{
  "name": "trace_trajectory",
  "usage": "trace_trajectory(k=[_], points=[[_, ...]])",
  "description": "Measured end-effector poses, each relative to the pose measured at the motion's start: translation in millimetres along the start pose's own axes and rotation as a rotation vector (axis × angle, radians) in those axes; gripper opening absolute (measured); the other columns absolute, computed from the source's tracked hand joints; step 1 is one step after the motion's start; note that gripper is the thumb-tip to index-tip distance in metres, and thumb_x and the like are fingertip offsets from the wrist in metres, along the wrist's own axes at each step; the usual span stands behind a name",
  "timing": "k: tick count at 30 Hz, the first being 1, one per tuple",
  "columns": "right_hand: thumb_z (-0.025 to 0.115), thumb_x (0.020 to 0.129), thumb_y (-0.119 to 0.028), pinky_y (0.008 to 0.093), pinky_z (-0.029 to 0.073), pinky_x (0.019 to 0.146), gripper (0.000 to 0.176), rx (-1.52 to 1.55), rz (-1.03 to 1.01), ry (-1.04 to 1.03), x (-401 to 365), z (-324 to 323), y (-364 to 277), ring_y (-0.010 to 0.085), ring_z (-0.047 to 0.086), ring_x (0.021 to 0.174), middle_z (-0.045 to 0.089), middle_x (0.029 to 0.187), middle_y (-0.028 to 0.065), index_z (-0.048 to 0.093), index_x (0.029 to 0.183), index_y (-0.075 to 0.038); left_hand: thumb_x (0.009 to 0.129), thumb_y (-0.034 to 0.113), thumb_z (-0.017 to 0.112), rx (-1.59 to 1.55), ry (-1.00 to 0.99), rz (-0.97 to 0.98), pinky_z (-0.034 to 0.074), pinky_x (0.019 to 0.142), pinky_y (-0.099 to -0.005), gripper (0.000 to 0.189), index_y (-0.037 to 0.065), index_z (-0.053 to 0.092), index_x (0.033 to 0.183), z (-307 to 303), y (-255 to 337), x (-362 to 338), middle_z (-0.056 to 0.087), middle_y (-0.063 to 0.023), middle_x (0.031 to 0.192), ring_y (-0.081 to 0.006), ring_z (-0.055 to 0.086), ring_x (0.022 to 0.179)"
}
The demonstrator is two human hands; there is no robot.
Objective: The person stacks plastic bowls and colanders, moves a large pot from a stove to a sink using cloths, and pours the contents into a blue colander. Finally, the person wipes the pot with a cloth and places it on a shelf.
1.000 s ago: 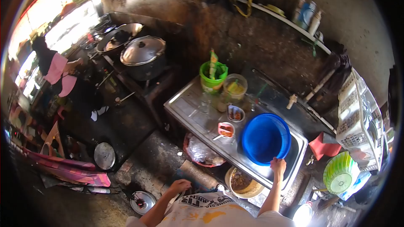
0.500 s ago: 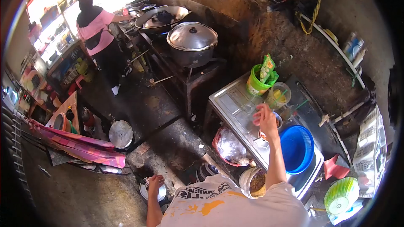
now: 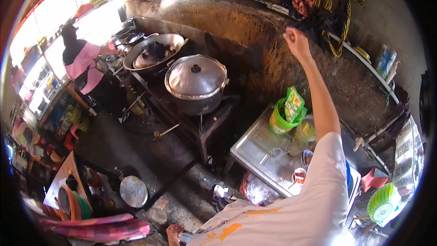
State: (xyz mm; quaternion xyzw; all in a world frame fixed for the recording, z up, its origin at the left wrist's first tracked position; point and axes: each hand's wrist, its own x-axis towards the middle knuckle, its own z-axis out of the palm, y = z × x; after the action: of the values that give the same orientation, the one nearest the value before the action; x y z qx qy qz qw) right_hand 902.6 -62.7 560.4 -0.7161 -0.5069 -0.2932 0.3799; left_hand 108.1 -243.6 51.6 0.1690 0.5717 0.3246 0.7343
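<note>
My right arm stretches up and forward. My right hand point(image 3: 298, 44) is raised with its fingers curled together and nothing visible in them. In this view it overlaps the stained wall point(image 3: 259, 36), just below and left of dark cloths point(image 3: 314, 25) and yellow-black straps point(image 3: 339, 41) that hang from a pipe. Low at the bottom edge, my left hand point(image 3: 174, 233) hangs beside my body, fingers loosely bent and slightly apart, holding nothing that shows. Close to it is the pale rim of a round container point(image 3: 185, 237), mostly hidden by my shirt.
A metal table point(image 3: 255, 148) carries a green bucket point(image 3: 280, 120) with packets and small cups. A big lidded pot point(image 3: 195, 79) and wide pan point(image 3: 154, 52) sit on the stove stand. Another person point(image 3: 82, 64) stands at far left. A round lid point(image 3: 133, 191) lies on the floor.
My right hand has risen from above the metal table toward the hanging cloths, its fingers now more curled. The view has shifted, and my body now covers most of the blue basin.
</note>
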Motion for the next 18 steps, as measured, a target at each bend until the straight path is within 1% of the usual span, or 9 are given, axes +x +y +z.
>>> trace_trajectory(k=[2,3,5,8,11,12,15,18], points=[[0.059,0.083,-0.030,0.0397,0.047,0.073,0.031,-0.121,0.114,0.034,52.8,11.1,15.3,0.0313,0.059,0.086,0.060,0.091,0.0143,0.057,0.103,-0.007,0.081,0.017,0.056,-0.066,-0.056,0.105,0.047,0.047,-0.0258,0.018,0.000,0.055,0.084,0.2,4.5,26.2,0.058,-0.0086,0.072,-0.0166,0.056,0.055],[0.059,0.082,-0.034,0.0403,0.046,0.079,0.035,-0.240,0.082,0.097,80.0,24.6,38.6,0.0321,0.055,0.093,0.059,0.095,0.0159,0.057,0.105,-0.007,0.080,0.018,0.057,-0.039,-0.026,0.097,0.047,0.048,-0.0261,0.019,0.000,0.055,0.085,8.6,19.7,31.1,0.058,-0.0086,0.073,-0.0166,0.056,0.056],[0.058,0.082,-0.040,0.0433,0.043,0.084,0.041,-0.526,0.001,0.083,123.8,39.8,75.9,0.0300,0.049,0.107,0.053,0.112,0.0125,0.053,0.115,-0.016,0.079,0.019,0.059,0.035,0.030,0.074,0.047,0.050,-0.0269,0.022,-0.001,0.055,0.087,30.6,47.2,47.8,0.058,-0.0086,0.074,-0.0168,0.056,0.059],[0.057,0.082,-0.044,0.0505,0.037,0.090,0.047,-0.629,0.315,0.009,156.0,43.7,71.3,0.0349,0.035,0.118,0.039,0.128,0.0120,0.045,0.123,-0.026,0.078,0.020,0.061,0.082,0.056,0.075,0.047,0.054,-0.0280,0.026,-0.001,0.054,0.091,67.6,77.6,58.6,0.058,-0.0085,0.077,-0.0171,0.056,0.062],[0.056,0.081,-0.047,0.0569,0.036,0.088,0.053,-0.792,0.414,0.011,170.8,48.5,68.7,0.0388,0.030,0.121,0.025,0.137,0.0110,0.037,0.129,-0.032,0.076,0.022,0.063,0.113,0.074,0.083,0.047,0.057,-0.0291,0.032,-0.002,0.053,0.095,109.6,110.0,63.0,0.058,-0.0084,0.080,-0.0173,0.056,0.066],[0.059,0.080,-0.046,0.0583,0.037,0.087,0.056,-0.841,0.437,0.054,176.2,58.4,82.3,0.0385,0.029,0.122,0.023,0.138,0.0105,0.035,0.129,-0.035,0.076,0.022,0.064,0.118,0.073,0.096,0.047,0.058,-0.0295,0.034,-0.002,0.053,0.096,119.0,119.3,62.0,0.058,-0.0084,0.080,-0.0174,0.056,0.067],[0.061,0.081,-0.040,0.0585,0.037,0.086,0.053,-0.798,0.513,-0.009,185.8,62.9,92.6,0.0385,0.028,0.123,0.027,0.137,0.0101,0.038,0.127,-0.029,0.074,0.024,0.067,0.135,0.081,0.111,0.048,0.062,-0.0307,0.039,-0.002,0.052,0.099,145.4,141.4,65.2,0.058,-0.0083,0.083,-0.0176,0.057,0.070],[0.064,0.080,-0.027,0.0548,0.036,0.090,0.050,-0.805,0.406,0.071,193.1,65.0,99.3,0.0374,0.033,0.120,0.037,0.130,0.0110,0.041,0.123,-0.021,0.072,0.026,0.069,0.146,0.081,0.128,0.048,0.065,-0.0318,0.045,-0.003,0.052,0.103,157.3,153.5,65.2,0.058,-0.0083,0.086,-0.0179,0.057,0.074]])
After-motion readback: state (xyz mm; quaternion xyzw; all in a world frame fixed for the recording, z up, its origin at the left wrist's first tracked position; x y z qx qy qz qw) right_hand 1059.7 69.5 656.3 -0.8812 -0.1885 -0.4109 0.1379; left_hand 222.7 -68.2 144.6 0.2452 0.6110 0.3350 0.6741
